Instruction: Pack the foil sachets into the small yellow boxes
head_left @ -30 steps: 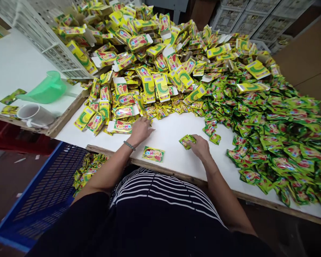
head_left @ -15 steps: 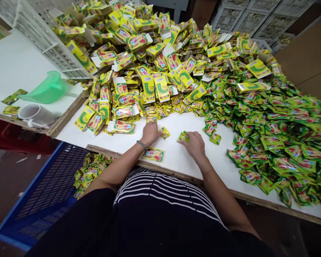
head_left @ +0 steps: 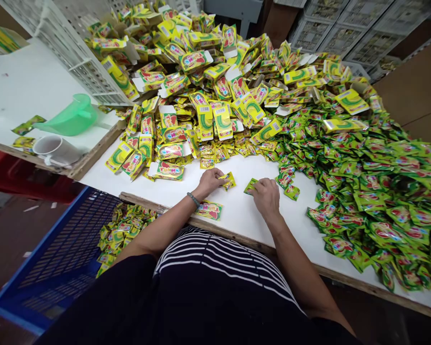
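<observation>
My left hand pinches a small yellow candy packet just above the white tabletop. To its right, my right hand has its fingers closed on a green candy packet, partly hidden behind the fingertips. A flat candy box lies near the table's front edge, below my left wrist. Beyond my hands are piled open-ended yellow boxes and loose yellow packets. A large heap of green packets spreads over the right side.
On the left side table are a green scoop, a white mug and a white plastic crate. A blue crate holding yellow packets is below the table edge. Stacked white crates stand at the back right.
My left hand has drawn back and right from the loose yellow packets, and its fingers now hold the separate yellow packet. My right hand keeps its green packet. The view has shifted slightly.
</observation>
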Motion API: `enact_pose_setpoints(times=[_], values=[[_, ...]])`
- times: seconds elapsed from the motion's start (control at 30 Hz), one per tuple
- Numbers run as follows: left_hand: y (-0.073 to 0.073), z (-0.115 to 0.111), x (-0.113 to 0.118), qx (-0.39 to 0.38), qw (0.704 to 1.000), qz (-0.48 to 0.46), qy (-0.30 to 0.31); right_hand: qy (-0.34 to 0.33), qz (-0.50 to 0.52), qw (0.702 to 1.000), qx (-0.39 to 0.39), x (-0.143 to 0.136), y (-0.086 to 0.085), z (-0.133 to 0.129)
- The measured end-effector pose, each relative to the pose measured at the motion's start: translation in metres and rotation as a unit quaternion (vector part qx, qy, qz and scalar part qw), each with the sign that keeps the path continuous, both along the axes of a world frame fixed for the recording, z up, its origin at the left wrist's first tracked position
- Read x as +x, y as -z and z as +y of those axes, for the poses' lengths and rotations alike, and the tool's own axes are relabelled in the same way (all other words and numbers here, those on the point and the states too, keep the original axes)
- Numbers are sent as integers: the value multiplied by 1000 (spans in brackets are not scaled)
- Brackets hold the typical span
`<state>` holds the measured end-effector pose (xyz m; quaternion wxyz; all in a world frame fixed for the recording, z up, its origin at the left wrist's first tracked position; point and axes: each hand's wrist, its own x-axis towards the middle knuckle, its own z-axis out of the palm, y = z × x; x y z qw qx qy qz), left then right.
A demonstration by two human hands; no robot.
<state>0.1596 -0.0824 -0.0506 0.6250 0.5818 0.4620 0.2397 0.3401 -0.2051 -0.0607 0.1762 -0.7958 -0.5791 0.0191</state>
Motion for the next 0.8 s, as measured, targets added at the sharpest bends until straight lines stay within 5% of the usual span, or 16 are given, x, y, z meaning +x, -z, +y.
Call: enact_pose_setpoints(times=[0.1, 0.23, 0.43, 0.6, 0.8], values=[[-1, -5, 1, -57, 997, -45, -16, -13, 51, 998, 36, -2, 4, -1], [-5, -10, -2, -19, 1000, -6, -18, 44, 182, 972, 143, -1, 2, -2], [-10, -15, 5, 34, 998, -21, -47, 83, 445, 883, 123, -6, -10, 3], [-12, -29, 17, 48, 996, -37, -61, 115, 547, 802, 208, -35, -12, 22], [-9, -47, 18, -37, 987, -156, -33, 172, 463, 828, 267, -57, -9, 30]])
